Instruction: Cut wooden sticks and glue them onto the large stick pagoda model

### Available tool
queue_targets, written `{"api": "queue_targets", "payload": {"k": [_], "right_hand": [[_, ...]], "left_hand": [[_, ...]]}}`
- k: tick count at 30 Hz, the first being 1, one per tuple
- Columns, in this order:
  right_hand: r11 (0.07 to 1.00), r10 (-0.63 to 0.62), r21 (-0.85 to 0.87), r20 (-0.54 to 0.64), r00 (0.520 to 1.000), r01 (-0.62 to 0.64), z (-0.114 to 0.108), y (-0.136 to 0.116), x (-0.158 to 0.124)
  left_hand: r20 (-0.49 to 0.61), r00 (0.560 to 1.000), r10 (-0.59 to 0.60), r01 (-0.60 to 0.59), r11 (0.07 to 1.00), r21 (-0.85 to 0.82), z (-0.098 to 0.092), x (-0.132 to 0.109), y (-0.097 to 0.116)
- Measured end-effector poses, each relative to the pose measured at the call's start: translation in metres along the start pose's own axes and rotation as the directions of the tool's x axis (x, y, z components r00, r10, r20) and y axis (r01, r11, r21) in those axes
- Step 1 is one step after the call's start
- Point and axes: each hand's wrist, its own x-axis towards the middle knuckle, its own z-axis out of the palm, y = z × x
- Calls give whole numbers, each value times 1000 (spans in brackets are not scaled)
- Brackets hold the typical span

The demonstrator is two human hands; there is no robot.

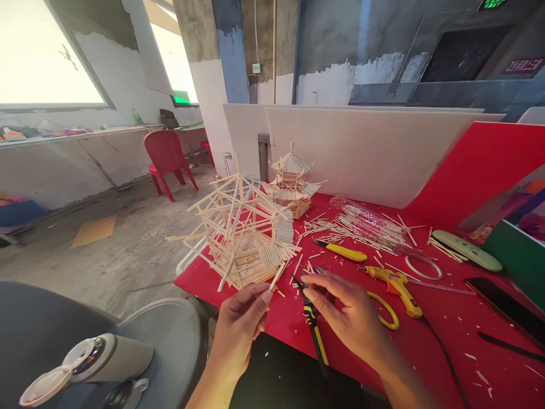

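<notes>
A thin wooden stick (pixel 277 276) is pinched between the thumb and fingers of my left hand (pixel 243 313), pointing up toward the stick model. That model, an open frame of wooden sticks (pixel 238 227) with partly slatted panels, stands just beyond the hand. My right hand (pixel 340 307) hovers over the table with thumb and index fingertips a little apart; no held thing shows between them. Beneath its fingertips lie black-and-yellow pliers (pixel 313 324). Past it are a yellow utility knife (pixel 343 251) and a yellow glue gun (pixel 394 287).
A smaller stick pagoda (pixel 293 182) stands at the back of the red table (pixel 438 335). Loose sticks (pixel 332 228) and a plastic bag of sticks (pixel 374 224) lie nearby. At right is a phone (pixel 506 307). An open-lidded bottle (pixel 113 358) rests on a grey stool (pixel 174 335).
</notes>
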Motion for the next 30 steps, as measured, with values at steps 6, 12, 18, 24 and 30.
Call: {"api": "queue_targets", "payload": {"k": [6,12,18,24,30], "right_hand": [[994,-7,106,11,1000,6,13,-12,11],[994,-37,107,43,998,32,18,-16,11],[992,-13,123,-31,999,16,19,-15,10],[990,80,121,-77,994,-70,19,-7,-2],[988,104,114,24,994,-106,37,-9,-18]], "left_hand": [[30,996,88,-89,995,32,-4,-2,-4],[68,994,85,-89,994,58,-4,-2,-7],[30,994,102,-104,993,63,1,-5,-5],[-1,999,-50,48,978,-203,5,-3,-5],[-46,996,-74,55,944,-326,6,3,-11]]}}
